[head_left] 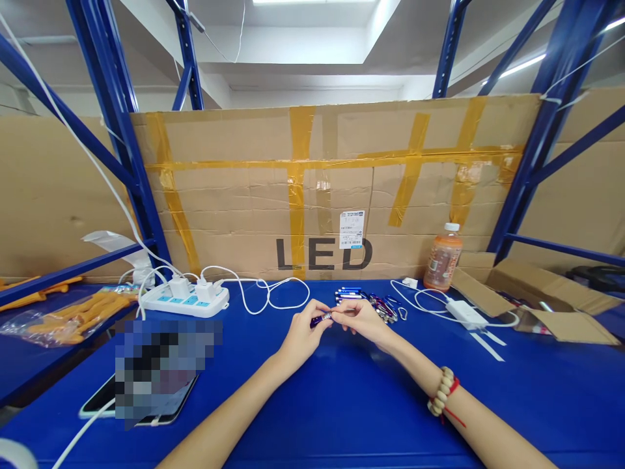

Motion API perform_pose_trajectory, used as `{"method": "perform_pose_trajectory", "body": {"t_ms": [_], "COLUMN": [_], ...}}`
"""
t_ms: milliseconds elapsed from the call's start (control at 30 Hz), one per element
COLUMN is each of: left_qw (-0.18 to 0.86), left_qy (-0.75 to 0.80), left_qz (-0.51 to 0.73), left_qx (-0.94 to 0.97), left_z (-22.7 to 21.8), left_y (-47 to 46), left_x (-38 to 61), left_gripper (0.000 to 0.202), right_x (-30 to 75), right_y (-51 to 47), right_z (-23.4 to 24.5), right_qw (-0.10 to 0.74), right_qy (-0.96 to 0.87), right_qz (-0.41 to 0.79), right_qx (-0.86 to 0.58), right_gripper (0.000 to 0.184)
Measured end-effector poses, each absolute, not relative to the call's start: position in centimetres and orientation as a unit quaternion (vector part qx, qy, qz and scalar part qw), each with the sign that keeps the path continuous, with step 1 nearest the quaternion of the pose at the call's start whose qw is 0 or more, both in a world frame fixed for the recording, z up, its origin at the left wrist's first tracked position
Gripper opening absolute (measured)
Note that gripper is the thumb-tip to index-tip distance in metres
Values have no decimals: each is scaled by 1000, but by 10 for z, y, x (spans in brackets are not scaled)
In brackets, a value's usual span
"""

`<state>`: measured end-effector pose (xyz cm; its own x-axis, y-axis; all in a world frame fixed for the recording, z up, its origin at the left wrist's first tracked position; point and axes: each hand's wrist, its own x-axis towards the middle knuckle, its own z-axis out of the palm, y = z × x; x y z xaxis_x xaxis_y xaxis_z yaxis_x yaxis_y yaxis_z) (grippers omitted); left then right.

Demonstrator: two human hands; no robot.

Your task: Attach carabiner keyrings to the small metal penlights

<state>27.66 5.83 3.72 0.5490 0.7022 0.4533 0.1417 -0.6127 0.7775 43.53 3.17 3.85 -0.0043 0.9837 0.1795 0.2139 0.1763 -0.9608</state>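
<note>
Above the blue table, my left hand (pixel 303 329) pinches a small dark purple cylinder (pixel 318 320) with a silvery end. My right hand (pixel 362 319) meets it from the other side, with thumb and fingertips pressed together at the silvery end. Whatever small part sits between the right fingertips is mostly covered. Just behind the hands lies a pile of blue and silver cylinders (pixel 348 292). Beside them, several small metal carabiner clips (pixel 389 309) in mixed colours are heaped, partly hidden by my right hand.
A white power strip (pixel 188 300) with plugs and cables stands left, near a tablet-like device (pixel 180 398). Farther right are an orange drink bottle (pixel 443 257), a white cable box (pixel 466 314) and an open cardboard box (pixel 551 299). A taped cardboard sheet (pixel 234 215) walls the back.
</note>
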Motion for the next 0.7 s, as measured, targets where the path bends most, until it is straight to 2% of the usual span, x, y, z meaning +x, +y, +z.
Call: {"method": "perform_pose_trajectory", "body": {"t_ms": [167, 400, 600, 700], "left_qw": [372, 429, 392, 382], "left_qy": [265, 231, 254, 274], "left_qz": [400, 391, 380, 394], "left_qx": [795, 781, 798, 790], "left_z": [42, 37, 35, 32], "left_y": [57, 59, 61, 64], "left_x": [277, 279, 281, 282], "left_gripper": [26, 31, 28, 26], "right_x": [440, 441, 441, 455], "right_y": [33, 34, 38, 40], "right_z": [39, 40, 40, 43], "right_qw": [487, 475, 455, 443], "right_qy": [-591, -608, -623, -625], "right_qz": [409, 395, 324, 229], "right_qx": [-496, -498, -548, -600], "right_gripper": [37, 35, 36, 39]}}
